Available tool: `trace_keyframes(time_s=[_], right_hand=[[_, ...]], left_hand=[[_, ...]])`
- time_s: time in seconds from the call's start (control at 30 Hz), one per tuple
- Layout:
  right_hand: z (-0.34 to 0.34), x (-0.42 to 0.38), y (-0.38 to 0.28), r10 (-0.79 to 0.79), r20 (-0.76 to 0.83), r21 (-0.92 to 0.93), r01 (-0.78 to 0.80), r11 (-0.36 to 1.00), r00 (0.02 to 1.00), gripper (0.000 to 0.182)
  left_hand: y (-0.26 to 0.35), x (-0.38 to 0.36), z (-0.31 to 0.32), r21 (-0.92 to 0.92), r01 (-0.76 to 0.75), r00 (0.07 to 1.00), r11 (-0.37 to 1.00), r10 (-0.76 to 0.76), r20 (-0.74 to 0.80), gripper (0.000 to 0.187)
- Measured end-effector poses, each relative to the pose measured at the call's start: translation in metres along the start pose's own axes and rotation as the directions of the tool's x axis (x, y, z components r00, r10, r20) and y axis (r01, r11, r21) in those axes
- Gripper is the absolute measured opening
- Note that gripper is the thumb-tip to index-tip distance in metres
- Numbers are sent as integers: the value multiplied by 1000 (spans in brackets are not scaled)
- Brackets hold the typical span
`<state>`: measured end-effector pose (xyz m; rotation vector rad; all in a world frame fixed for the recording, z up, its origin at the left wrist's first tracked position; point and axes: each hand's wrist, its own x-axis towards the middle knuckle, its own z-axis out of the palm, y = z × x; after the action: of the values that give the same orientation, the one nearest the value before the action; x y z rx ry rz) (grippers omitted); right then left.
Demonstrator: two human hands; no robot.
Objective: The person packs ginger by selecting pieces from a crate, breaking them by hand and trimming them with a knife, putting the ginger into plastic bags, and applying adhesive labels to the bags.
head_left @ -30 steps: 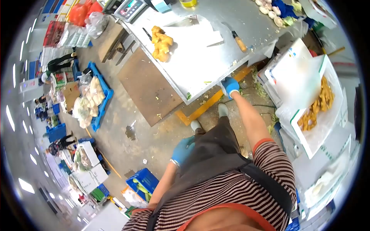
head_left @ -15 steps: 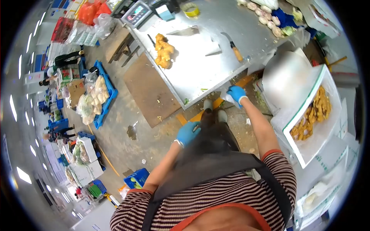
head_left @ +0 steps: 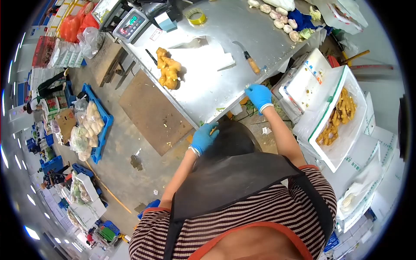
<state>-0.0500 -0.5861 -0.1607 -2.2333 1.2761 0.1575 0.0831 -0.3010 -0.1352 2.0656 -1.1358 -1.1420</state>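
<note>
My left hand (head_left: 204,138), in a blue glove, is by the near corner of the metal table (head_left: 203,93), its fingers apart and loosely bent, with nothing seen in them. At the table's near edge is my right hand (head_left: 259,95), also blue-gloved, its fingers reaching over the rim and no object visible in them. A white crumpled piece (head_left: 236,109) shows below the edge, apart from that hand. On the table lie a large ginger root (head_left: 168,69), a knife with a wooden handle (head_left: 251,63) and a white sheet (head_left: 216,54).
A digital scale (head_left: 130,24) and yellow tape roll (head_left: 196,17) stand at the back; garlic bulbs (head_left: 281,19) lie at the far right. To my right, a white foam box (head_left: 318,147) holds ginger (head_left: 340,115). Blue pallets (head_left: 102,125) with bagged produce are on the left.
I have moved closer to the table. Both hands have risen to its near edge. White material that was at my right hand now shows apart from it, below the edge.
</note>
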Motion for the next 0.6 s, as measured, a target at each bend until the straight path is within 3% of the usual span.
trace_keyframes(time_s=[0.03,0.07,0.1,0.17,0.23,0.27,0.3,0.33,0.37,0.4,0.43,0.47,0.5,0.57,0.6], right_hand=[[-11,3,-16,2,-25,21,-2,1000,1000,38],[-16,14,-31,-46,-189,82,62,995,981,44],[-18,30,-45,-83,-352,131,137,982,932,54],[-3,79,-62,-122,-504,175,240,955,855,77],[22,120,-74,-91,-369,160,159,974,925,82],[27,134,-78,-59,-306,146,108,983,950,85],[20,138,-88,-24,-143,140,44,989,989,83],[13,140,-96,31,24,128,-33,991,999,81],[39,155,-79,-8,-49,230,19,973,999,77],[48,162,-73,-53,-136,241,85,967,989,71],[27,152,-81,-45,-36,377,56,925,998,65],[6,142,-83,-143,123,604,40,796,982,56],[-9,121,-84,-193,276,893,-177,414,942,50],[-27,96,-66,-370,242,877,-39,479,897,46],[-14,86,-46,-380,175,796,96,597,908,50]], left_hand=[[-1,10,-10,-83,26,1000,996,-25,9,38],[-1,21,-22,-163,50,999,985,-48,19,38],[0,35,-35,-198,21,998,980,-32,-54,38],[6,69,-67,-262,-44,980,964,-9,-199,38],[15,116,-107,-158,-55,898,986,-20,-439,38],[-12,157,-121,39,-218,788,975,199,-583,40],[-22,196,-144,-73,73,877,995,-99,-469,42],[-43,230,-160,302,-60,858,951,204,-472,41],[-62,265,-175,646,-119,759,754,488,-430,42],[-100,316,-185,618,-58,726,784,458,-512,47],[-76,320,-205,731,44,883,681,315,-347,41],[-125,359,-212,780,67,934,623,236,-268,44],[-135,384,-213,776,98,961,623,144,-238,46],[-120,397,-223,720,183,978,670,-50,-202,49],[-109,397,-222,694,230,970,682,-104,-219,53]])
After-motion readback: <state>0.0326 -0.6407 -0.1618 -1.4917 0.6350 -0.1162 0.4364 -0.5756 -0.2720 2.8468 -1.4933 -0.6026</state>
